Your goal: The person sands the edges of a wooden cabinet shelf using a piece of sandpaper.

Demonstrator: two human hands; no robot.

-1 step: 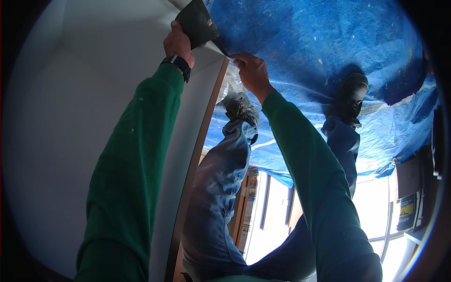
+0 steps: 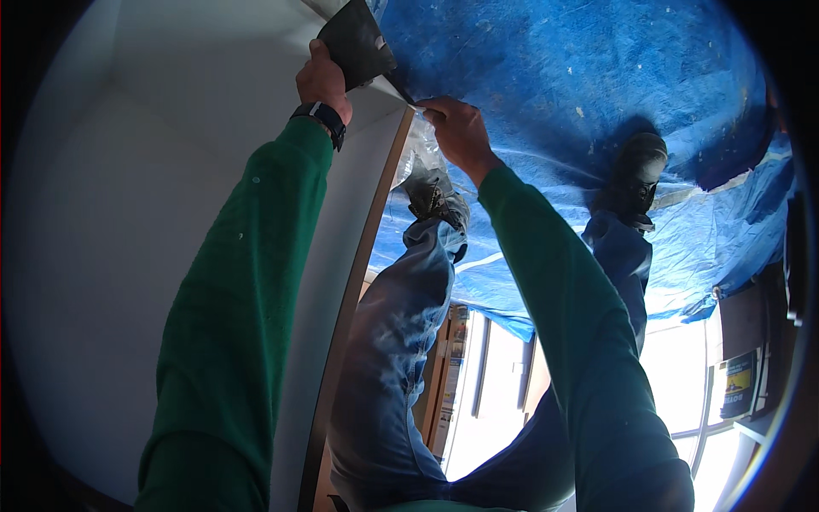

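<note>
My left hand (image 2: 324, 84), with a dark watch (image 2: 322, 114) on its wrist, grips the near edge of a dark, flat, roughly square piece (image 2: 355, 44). Its exact kind cannot be made out. A thin dark strip or blade (image 2: 397, 88) runs from beside the piece's lower corner to my right hand (image 2: 461, 132). The fingers of that hand are closed around the strip's near end, right by the edge of a white wall panel (image 2: 375, 141). Whether the strip and the flat piece are joined is unclear.
A blue tarp (image 2: 546, 77) covers the floor, with clear plastic (image 2: 418, 149) near the panel's brown edge (image 2: 358, 264). My dark shoes (image 2: 641, 171) stand on the tarp. At the right lies a dark box-like thing with a yellow label (image 2: 740, 380); bright window light shows behind my legs.
</note>
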